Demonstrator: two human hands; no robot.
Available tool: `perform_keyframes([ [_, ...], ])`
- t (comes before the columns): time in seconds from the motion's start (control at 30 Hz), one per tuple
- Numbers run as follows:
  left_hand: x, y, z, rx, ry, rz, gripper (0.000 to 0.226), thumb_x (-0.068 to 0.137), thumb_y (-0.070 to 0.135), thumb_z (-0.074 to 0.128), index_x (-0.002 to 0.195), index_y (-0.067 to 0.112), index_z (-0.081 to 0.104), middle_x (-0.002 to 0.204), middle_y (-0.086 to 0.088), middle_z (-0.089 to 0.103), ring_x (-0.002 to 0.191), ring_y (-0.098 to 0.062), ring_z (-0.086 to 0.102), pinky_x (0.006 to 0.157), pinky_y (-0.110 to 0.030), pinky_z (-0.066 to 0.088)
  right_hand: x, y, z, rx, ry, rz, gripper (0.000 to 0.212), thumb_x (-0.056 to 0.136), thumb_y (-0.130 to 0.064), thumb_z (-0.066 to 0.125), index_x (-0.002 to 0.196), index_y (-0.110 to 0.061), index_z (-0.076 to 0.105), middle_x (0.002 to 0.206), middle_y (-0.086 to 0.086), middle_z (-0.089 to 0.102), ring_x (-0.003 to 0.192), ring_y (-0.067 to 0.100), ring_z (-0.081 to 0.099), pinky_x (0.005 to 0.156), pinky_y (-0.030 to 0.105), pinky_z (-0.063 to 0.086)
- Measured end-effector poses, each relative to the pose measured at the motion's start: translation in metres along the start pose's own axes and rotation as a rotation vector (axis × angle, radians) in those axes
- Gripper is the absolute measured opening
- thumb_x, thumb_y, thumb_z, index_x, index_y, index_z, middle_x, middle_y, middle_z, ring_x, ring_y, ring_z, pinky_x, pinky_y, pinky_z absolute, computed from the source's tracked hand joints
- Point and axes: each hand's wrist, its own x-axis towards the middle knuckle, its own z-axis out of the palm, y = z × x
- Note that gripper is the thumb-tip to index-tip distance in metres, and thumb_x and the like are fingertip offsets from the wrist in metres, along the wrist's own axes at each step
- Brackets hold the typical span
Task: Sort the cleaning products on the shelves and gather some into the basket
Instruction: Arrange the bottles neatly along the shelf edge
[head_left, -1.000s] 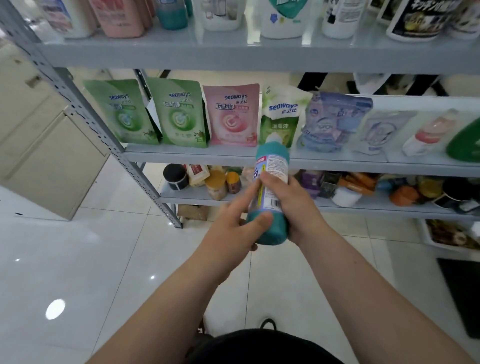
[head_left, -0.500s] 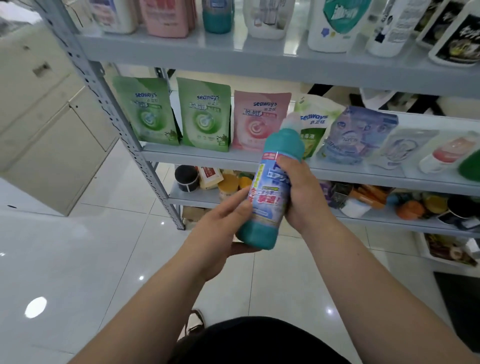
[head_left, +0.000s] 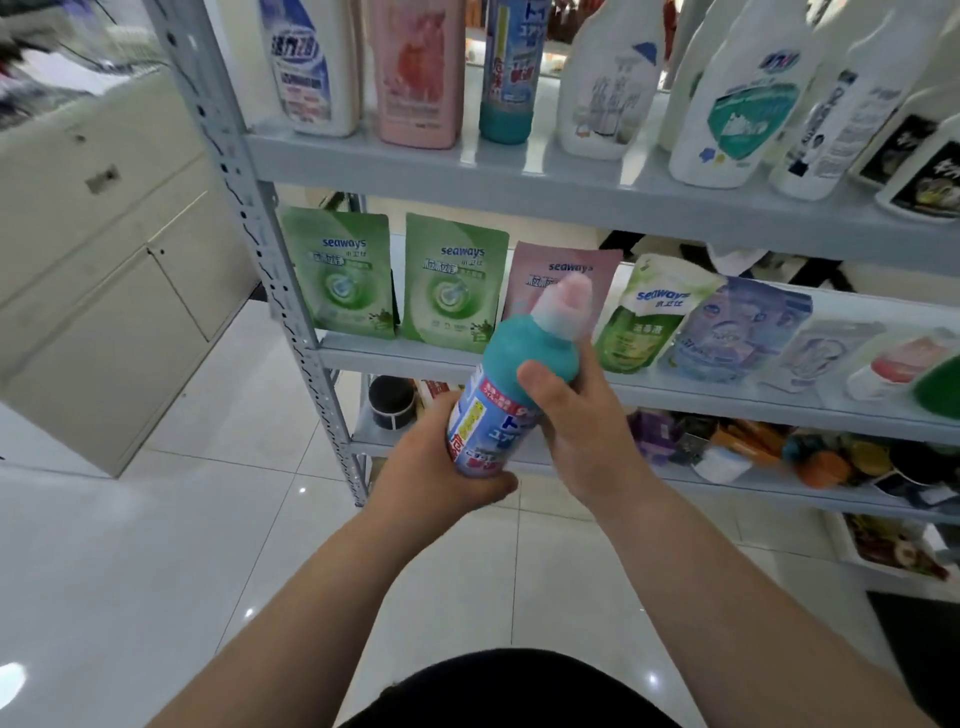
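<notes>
Glossy tiles (head_left: 156, 519); rounded teal bottle (head_left: 519, 384)

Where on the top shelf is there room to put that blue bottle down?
On the top shelf, a bare gap lies between the matching teal bottle and the white spray bottle; a narrower one lies between the pink bottle and the teal one. To the right the white bottles crowd together.

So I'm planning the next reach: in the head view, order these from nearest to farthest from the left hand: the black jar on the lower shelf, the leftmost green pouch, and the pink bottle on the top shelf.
From the left hand:
1. Black jar, lower shelf, just above and left of the hand.
2. Leftmost green pouch, middle shelf, higher and left.
3. Pink bottle, top shelf, far above.
</notes>
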Motion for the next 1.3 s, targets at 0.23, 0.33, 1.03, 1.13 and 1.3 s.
perform_keyframes([
  [0.23,0.007,-0.034,-0.044,0.355,0.185,0.192,0.077,0.062,0.040,0.091,0.125,0.042,0.048,0.099,0.027,0.053,0.089,-0.003,0.058,0.066,-0.018,0.049,0.019,-0.036,-0.001,-0.913,0.136,-0.297,0.034,0.085,-0.065,0.058,0.091,-0.031,0.056,0.083,-0.009,0.061,0.073,0.005,0.058,0.055,0.022,0.049],
  [0.33,0.008,-0.038,-0.058,0.427,0.154,0.232,0.077,0.062,0.045,0.089,0.126,0.041,0.047,0.094,0.034,0.047,0.083,-0.001,0.056,0.062,-0.011,0.042,0.026,-0.045,0.006,-1.181,0.117,-0.248,0.045,0.079,-0.073,0.053,0.084,-0.028,0.053,0.073,-0.009,0.058,0.068,0.003,0.056,0.047,0.018,0.041],
  [1.03,-0.005,-0.044,-0.075,0.057,-0.167,0.072,0.083,0.068,0.055,0.086,0.129,0.061,0.029,0.109,0.038,0.057,0.094,0.009,0.065,0.063,-0.008,0.052,0.036,-0.032,0.050,-0.928,0.215,-0.120,0.055,0.076,-0.080,0.058,0.083,-0.025,0.057,0.082,-0.001,0.066,0.067,0.009,0.059,0.054,0.019,0.048],
  [1.13,-0.005,-0.040,-0.075,-0.309,-0.257,0.029,0.064,0.084,0.063,0.068,0.140,0.057,0.038,0.122,0.029,0.063,0.111,0.002,0.065,0.083,-0.021,0.057,0.031,-0.017,0.054,-0.667,0.134,-0.082,0.038,0.076,-0.073,0.064,0.106,-0.049,0.059,0.091,0.000,0.066,0.076,0.013,0.064,0.063,0.019,0.055],
  [1.3,0.009,-0.025,-0.078,-0.705,-0.245,-0.137,0.037,0.099,0.044,0.056,0.132,0.062,0.055,0.129,0.011,0.069,0.114,-0.017,0.070,0.082,-0.051,0.062,0.022,0.015,0.053,-0.416,0.057,-0.038,0.060,0.090,-0.054,0.065,0.144,-0.059,0.040,0.110,-0.019,0.066,0.109,0.009,0.068,0.084,0.029,0.062],
])
